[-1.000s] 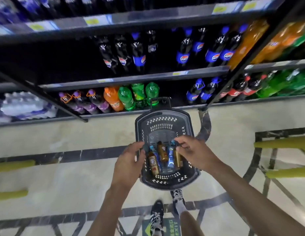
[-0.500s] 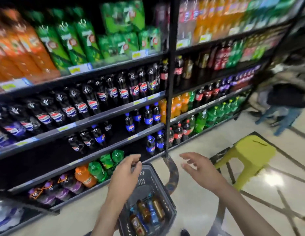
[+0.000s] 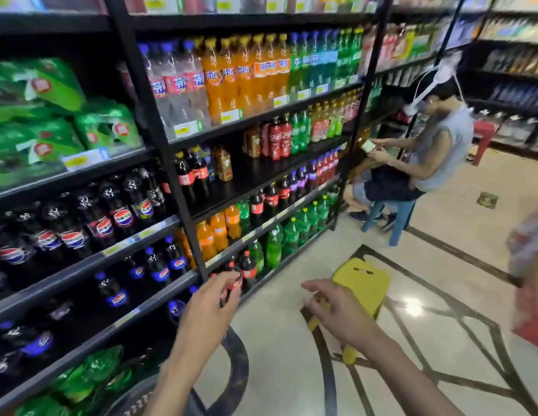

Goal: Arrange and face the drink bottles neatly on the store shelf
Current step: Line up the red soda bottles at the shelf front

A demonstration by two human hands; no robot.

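A tall black store shelf [image 3: 183, 205] runs along my left, stocked with cola, orange and green drink bottles. A half-bare shelf board [image 3: 255, 172] carries two dark cola bottles [image 3: 191, 175] and a brown bottle [image 3: 224, 163] at its left end. My left hand [image 3: 210, 307] hovers with loosely curled fingers in front of the lower cola bottles [image 3: 246, 270], holding nothing. My right hand [image 3: 333, 310] floats over the floor, fingers relaxed and empty. The rim of the dark basket [image 3: 135, 400] shows at the bottom edge; its contents are out of view.
A yellow plastic stool [image 3: 364, 280] stands on the floor just beyond my right hand. Another person [image 3: 436, 151] sits on a blue stool [image 3: 394, 217] further down the aisle, near the shelf end. Blurred red packaging [image 3: 529, 295] is at the right edge.
My view has swung up from the basket to the shelves and down the aisle. Both hands left the bottles in the basket and now hover empty in the air.
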